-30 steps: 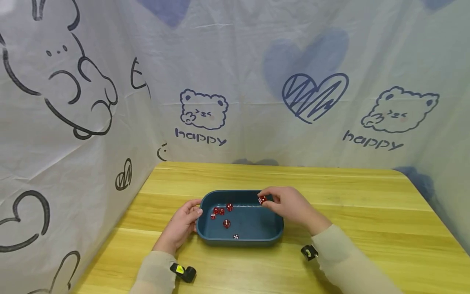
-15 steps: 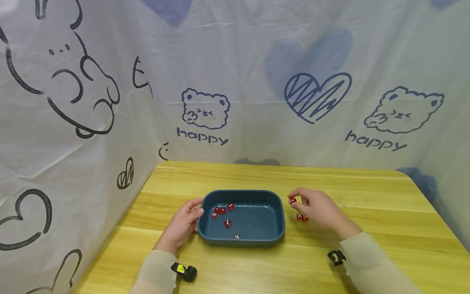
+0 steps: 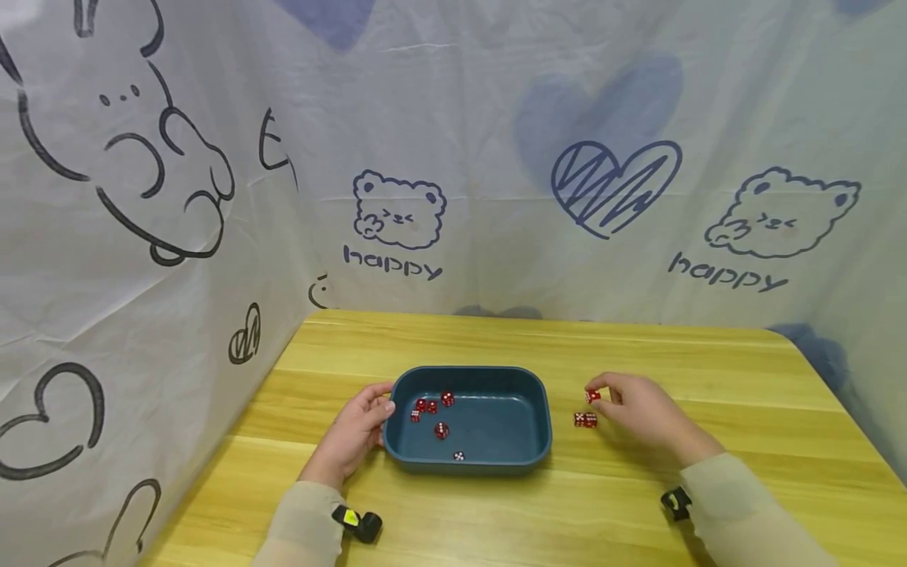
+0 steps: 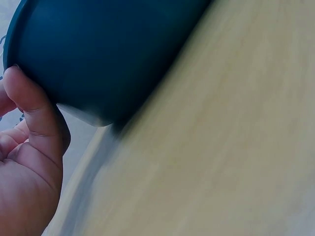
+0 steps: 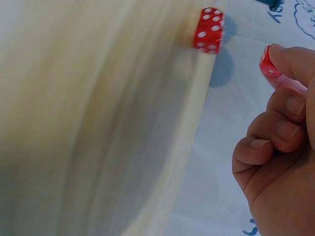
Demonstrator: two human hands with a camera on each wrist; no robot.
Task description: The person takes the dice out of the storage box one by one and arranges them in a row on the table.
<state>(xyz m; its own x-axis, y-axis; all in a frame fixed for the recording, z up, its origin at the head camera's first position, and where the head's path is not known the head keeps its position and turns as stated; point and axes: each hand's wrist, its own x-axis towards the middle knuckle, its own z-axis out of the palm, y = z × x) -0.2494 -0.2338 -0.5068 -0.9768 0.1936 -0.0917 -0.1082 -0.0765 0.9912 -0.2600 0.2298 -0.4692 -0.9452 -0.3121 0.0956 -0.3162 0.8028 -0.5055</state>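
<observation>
A dark teal tray (image 3: 489,468) sits on the table, its left end gripped by my left hand (image 3: 351,431), thumb at the rim. In the left wrist view the thumb presses the tray's wall (image 4: 113,49). Several red dice (image 3: 442,430) lie in the tray's left half, and a small die with white showing (image 3: 459,456) is by its front wall. Right of the tray, my right hand (image 3: 641,405) pinches a red die (image 3: 593,396) between thumb and index finger, other fingers curled. Just in front of it, two red dice (image 3: 585,420) stand side by side, touching.
The yellow wood-grain table (image 3: 744,425) reaches back to a white cloth (image 3: 489,236) with printed bears and hearts. Another cloth wall (image 3: 177,331) hangs on the left. Dark cameras are strapped at the left wrist (image 3: 364,526) and right wrist (image 3: 676,504).
My right hand has carried the pinched die from over the tray's back right corner, rightward to just behind the two dice on the table. The left hand has kept its grip on the tray.
</observation>
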